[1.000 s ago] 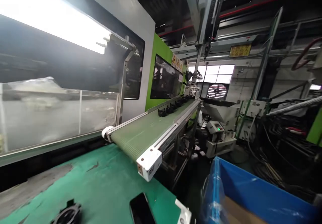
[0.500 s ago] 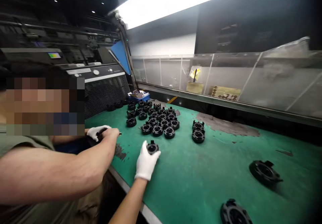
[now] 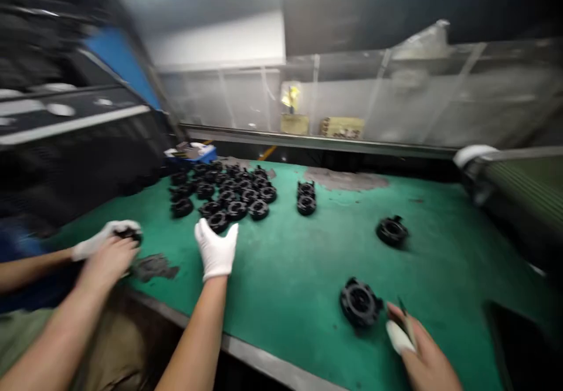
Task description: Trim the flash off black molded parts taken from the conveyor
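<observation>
My left hand (image 3: 216, 253), in a white glove, has its thumb and fingers spread just short of a round black plastic part (image 3: 217, 221). That part sits at the near edge of a cluster of similar black ring parts (image 3: 237, 210). My right hand (image 3: 424, 347), bare with a white cover on the thumb, pinches a thin pointed tool (image 3: 409, 325) whose exact kind I cannot make out. Left of its fingertips lies another black ring part (image 3: 359, 302), apart from the hand. A further black part (image 3: 392, 231) lies farther back.
Two black parts (image 3: 307, 198) stand together mid-table on the worn green table (image 3: 281, 274). At the left, a co-worker's hands (image 3: 103, 250) hold a black part. A blue bin (image 3: 204, 153) is behind the cluster. A ribbed green conveyor-like surface (image 3: 528, 183) and dark flat object (image 3: 523, 344) are right.
My left hand has let go of the black part, now at the cluster's near edge. The view has swung right, and my right hand with the tool has come into sight.
</observation>
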Available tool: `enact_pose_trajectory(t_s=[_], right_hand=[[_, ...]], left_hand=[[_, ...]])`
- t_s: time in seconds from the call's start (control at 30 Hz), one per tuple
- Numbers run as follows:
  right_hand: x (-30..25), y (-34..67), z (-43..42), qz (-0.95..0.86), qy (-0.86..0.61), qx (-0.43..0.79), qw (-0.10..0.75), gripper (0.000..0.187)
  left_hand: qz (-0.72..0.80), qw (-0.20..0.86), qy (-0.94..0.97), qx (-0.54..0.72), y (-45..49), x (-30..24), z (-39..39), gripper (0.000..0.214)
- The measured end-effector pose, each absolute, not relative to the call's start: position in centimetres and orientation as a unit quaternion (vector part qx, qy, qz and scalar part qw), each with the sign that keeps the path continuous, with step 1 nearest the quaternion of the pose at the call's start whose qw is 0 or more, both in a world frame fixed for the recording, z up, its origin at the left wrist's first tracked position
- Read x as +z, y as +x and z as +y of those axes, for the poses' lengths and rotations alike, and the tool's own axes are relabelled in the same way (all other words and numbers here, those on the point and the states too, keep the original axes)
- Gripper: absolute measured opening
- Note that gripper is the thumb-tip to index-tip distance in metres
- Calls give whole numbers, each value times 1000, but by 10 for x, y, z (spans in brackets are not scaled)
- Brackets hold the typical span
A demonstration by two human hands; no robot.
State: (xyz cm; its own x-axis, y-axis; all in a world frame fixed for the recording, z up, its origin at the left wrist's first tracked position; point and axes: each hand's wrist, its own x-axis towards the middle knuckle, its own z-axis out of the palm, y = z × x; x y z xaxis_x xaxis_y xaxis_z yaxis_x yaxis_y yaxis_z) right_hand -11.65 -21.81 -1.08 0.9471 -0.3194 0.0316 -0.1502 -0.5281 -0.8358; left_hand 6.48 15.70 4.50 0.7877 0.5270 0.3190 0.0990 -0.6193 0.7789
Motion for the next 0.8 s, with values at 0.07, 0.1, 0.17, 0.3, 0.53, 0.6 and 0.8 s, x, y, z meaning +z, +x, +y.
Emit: enact_pose_trajectory(t_s=[0.07, 0.1, 0.17, 0.3, 0.53, 0.6, 0.8], right_hand=[[-13, -108, -217, 120, -867, -88, 475, 55], [-13, -103, -214, 110, -867, -80, 479, 59], [-9, -96, -205, 86, -866, -72, 488, 65], [2, -115, -193, 12, -869, -23, 494, 70], [30, -169, -232, -26, -932, 56, 357, 45], [37, -169, -237, -65, -953, 41, 292, 42], [46, -161, -229, -119, -985, 38, 121, 43]], left_hand=[[81, 422, 876, 219, 34, 36, 105, 78], [0, 436, 883, 174, 16, 29, 78, 71], [-203, 438, 875, 32, -16, 15, 28, 96], [-274, 441, 854, -39, -50, -3, -22, 99], [-307, 401, 858, -97, -56, -2, -1, 104], [-314, 390, 860, -98, -56, -1, -1, 100], [-320, 381, 863, -88, -55, 0, -5, 97]])
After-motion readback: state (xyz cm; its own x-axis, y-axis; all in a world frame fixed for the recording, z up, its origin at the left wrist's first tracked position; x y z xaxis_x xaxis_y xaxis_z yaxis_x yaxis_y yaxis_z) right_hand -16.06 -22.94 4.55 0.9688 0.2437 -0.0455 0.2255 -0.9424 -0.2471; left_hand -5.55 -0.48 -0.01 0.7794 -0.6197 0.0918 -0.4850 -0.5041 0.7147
